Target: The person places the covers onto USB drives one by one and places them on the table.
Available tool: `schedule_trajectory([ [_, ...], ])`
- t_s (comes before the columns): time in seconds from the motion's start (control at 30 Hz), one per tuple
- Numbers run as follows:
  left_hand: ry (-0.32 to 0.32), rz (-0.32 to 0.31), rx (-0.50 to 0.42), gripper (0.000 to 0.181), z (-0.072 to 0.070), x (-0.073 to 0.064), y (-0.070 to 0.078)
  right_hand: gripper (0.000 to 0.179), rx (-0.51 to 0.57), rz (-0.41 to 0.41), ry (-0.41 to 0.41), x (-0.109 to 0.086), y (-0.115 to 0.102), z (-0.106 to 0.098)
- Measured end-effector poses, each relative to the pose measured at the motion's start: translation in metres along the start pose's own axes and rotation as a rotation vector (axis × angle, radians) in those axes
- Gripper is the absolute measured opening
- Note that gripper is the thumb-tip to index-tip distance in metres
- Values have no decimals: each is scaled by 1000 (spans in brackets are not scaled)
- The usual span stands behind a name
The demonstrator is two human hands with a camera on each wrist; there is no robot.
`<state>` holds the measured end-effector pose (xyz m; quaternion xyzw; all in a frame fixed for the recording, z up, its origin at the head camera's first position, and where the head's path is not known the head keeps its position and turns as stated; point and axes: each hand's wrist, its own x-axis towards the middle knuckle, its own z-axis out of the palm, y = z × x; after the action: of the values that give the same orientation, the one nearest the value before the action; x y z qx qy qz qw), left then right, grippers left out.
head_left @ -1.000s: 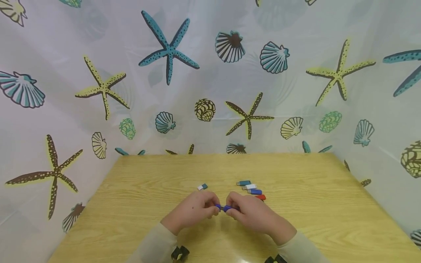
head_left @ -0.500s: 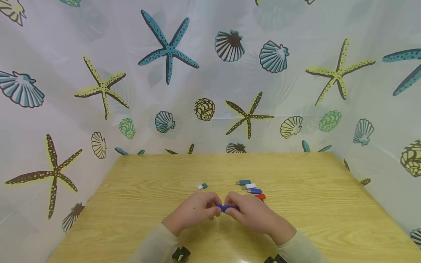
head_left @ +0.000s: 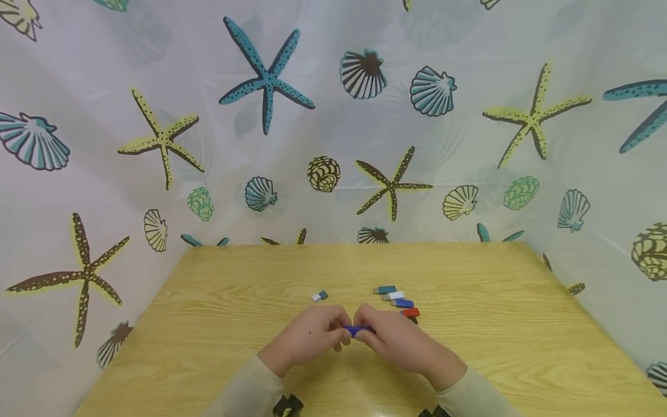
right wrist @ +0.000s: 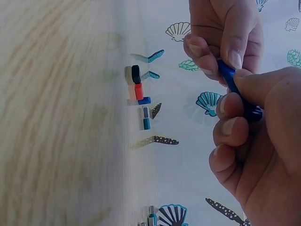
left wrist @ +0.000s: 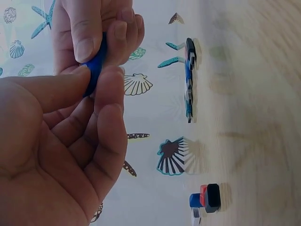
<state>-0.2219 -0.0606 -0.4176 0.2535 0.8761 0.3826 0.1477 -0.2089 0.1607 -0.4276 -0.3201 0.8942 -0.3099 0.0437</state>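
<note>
A blue USB stick [head_left: 356,331] is held between both hands above the table, its body and cap meeting with no metal showing. My left hand [head_left: 315,333] pinches the cap end between thumb and fingers. At the other end, my right hand [head_left: 398,336] grips the body the same way. The left wrist view shows the blue stick [left wrist: 96,68] partly covered by both thumbs; the right wrist view shows its blue body [right wrist: 228,75] running into the right palm.
Beyond the right hand lie a teal USB stick [head_left: 385,289], a white one [head_left: 396,296], a blue one [head_left: 403,303], a red one [head_left: 410,313] and a black one [head_left: 414,319]. Small caps [head_left: 319,296] sit beyond the left hand. A patterned curtain [head_left: 312,220] surrounds the table.
The hands have come together, and the metal connector that showed between the two blue parts a second ago is now covered by the cap.
</note>
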Motion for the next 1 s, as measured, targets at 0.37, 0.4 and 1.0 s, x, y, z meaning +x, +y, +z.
schedule_trajectory([
  [0.37, -6, -19, -3, 7, 4, 0, 3, 7, 13, -4, -17, 0, 0, 0],
  [0.4, -7, -16, 6, 8, 4, 0, 3, 8, 9, -1, -21, 0, 1, 0],
  [1.0, -8, 25, 132, 11, 11, 4, -7, 10, -70, 71, -32, 0, 5, 3],
])
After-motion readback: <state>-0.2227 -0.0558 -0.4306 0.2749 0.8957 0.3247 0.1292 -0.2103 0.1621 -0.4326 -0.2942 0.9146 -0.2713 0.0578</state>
